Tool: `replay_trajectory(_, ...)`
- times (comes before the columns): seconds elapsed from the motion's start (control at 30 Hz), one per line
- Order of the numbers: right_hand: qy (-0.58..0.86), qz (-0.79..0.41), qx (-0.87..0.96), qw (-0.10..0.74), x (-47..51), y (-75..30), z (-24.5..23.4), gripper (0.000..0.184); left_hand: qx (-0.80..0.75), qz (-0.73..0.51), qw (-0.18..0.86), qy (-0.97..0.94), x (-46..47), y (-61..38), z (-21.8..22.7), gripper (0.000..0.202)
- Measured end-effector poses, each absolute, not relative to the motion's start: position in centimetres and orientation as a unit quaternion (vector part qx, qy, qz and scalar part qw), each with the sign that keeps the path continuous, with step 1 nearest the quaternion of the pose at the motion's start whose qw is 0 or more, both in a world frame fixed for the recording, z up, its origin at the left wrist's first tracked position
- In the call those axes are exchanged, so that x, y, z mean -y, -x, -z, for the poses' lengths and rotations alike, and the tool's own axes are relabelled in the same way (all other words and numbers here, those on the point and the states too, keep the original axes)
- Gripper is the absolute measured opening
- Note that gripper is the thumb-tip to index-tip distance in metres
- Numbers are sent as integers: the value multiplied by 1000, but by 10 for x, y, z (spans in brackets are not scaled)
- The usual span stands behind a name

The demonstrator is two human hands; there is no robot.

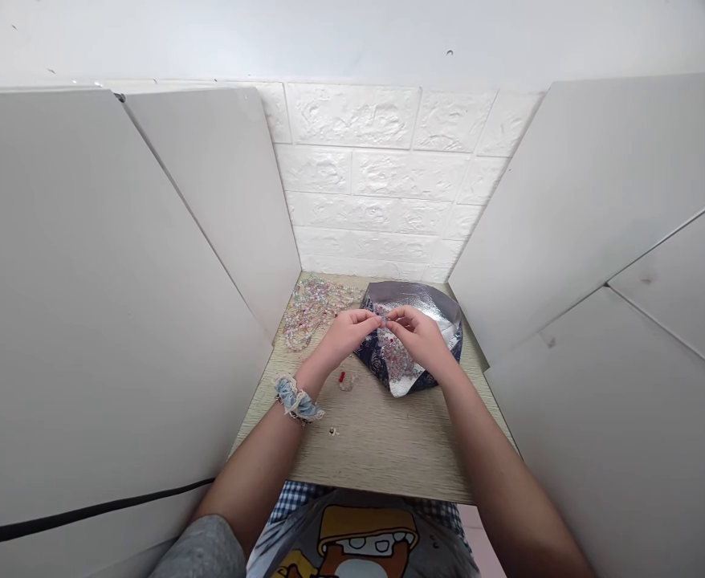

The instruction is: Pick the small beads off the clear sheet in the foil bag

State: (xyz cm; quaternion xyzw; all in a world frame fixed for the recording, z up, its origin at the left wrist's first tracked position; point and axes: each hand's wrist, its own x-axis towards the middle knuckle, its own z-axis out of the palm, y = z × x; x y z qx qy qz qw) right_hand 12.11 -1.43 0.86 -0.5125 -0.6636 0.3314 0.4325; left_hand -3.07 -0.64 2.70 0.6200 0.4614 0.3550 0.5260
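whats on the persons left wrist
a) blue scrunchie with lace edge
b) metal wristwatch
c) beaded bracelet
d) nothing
a, the blue fabric scrunchie with its pale lace edge sits around the wrist just behind the left hand.

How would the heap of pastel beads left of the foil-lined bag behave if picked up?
The heap of pastel beads would probably sag and spill, since it lies slumped and spread out. Each bead looks tiny, so likely light and apt to roll.
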Motion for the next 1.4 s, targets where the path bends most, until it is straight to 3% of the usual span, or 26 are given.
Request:
replay_trajectory(0.2,497,-345,655,453,11,-122,-5,14,-440,-383,463,-667,3,30,-24,29)
replay_trajectory(0.53,484,-354,658,455,11,-123,-5,19,-442,-373,441,-687,4,31,-22,35)
replay_trajectory(0.83,488,-295,698,434,12,-122,-5,19,-472,-367,429,-677,4,31,-21,31)
replay_trajectory(1.4,488,-291,708,420,15,-120,-9,18,-489,-359,414,-678,2,31,-20,29)
